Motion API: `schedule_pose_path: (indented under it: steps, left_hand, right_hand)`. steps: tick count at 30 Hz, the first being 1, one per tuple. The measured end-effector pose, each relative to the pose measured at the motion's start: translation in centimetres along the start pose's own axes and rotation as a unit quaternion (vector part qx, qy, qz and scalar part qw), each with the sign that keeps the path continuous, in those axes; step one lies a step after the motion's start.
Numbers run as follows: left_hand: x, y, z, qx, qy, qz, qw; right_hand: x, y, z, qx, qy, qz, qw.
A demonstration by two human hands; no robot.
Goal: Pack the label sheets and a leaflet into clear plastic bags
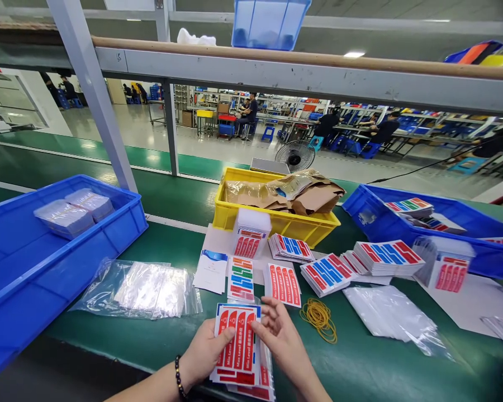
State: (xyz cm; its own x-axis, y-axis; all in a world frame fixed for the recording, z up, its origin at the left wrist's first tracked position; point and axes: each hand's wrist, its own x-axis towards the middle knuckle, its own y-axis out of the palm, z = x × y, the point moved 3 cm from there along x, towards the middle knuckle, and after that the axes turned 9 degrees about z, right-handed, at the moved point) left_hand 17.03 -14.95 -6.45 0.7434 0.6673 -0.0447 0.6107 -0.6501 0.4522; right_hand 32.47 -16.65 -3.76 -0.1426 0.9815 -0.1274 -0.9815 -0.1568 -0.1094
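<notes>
Bin (67,279), blue, cut off at left; yellow crate (305,226); left hand (205,346) holding label sheets (238,352) at lower centre, undersides hidden; right hand (283,335) half-curled at their right edge, grip unclear; card stack (251,234) blocking part of crate front.

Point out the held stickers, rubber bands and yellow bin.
Held stickers (240,350): head view, middle of the printed front.
Rubber bands (317,317): head view, middle of the tangled pile.
Yellow bin (295,224): head view, front wall.

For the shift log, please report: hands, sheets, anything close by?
Left hand holding printed sheets. Right hand touching their right side. Yellow rubber bands lying close to right hand.
</notes>
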Motion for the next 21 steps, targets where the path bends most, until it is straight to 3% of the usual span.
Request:
schedule_pose_path:
  steps: [2, 4, 6, 9, 10, 12, 14, 19, 21]
  left_hand:
    - [-0.3, -0.1, -1.2, 0.112, 0.026, 0.015, 0.993]
    - [-0.7, -0.2, -2.6, 0.233, 0.064, 0.021, 0.97]
    - [-1.0, -0.4, -4.0, 0.371, 0.103, 0.013, 0.923]
    - [-1.3, -0.1, -5.8, 0.568, 0.198, 0.007, 0.799]
    - [-1.3, 0.1, -6.3, 0.608, 0.23, 0.018, 0.76]
    - [-1.4, 0.7, -6.9, 0.64, 0.263, 0.053, 0.72]
    - [-1.5, 1.0, -7.5, 0.636, 0.272, 0.07, 0.719]
    - [-2.0, 0.8, -8.1, 0.565, 0.271, 0.048, 0.778]
    - [-2.1, 0.6, -8.0, 0.552, 0.271, 0.03, 0.788]
  right_hand:
    - [-0.3, 0.1, 0.8, 0.042, -0.003, 0.089, 0.995]
    - [-0.7, -0.8, 1.9, 0.034, -0.009, 0.09, 0.995]
    - [-1.1, -2.7, 3.1, 0.043, -0.046, -0.027, 0.998]
    - [-1.7, -5.0, 4.9, 0.131, -0.135, -0.21, 0.96]
    - [-1.7, -5.3, 5.4, 0.159, -0.16, -0.24, 0.944]
    - [-1.5, -5.1, 6.1, 0.186, -0.19, -0.246, 0.932]
    - [-1.0, -4.4, 6.6, 0.174, -0.2, -0.213, 0.94]
    - [-0.8, -3.8, 6.8, 0.069, -0.17, -0.121, 0.976]
    - [-1.1, -3.9, 7.0, 0.03, -0.152, -0.096, 0.983]
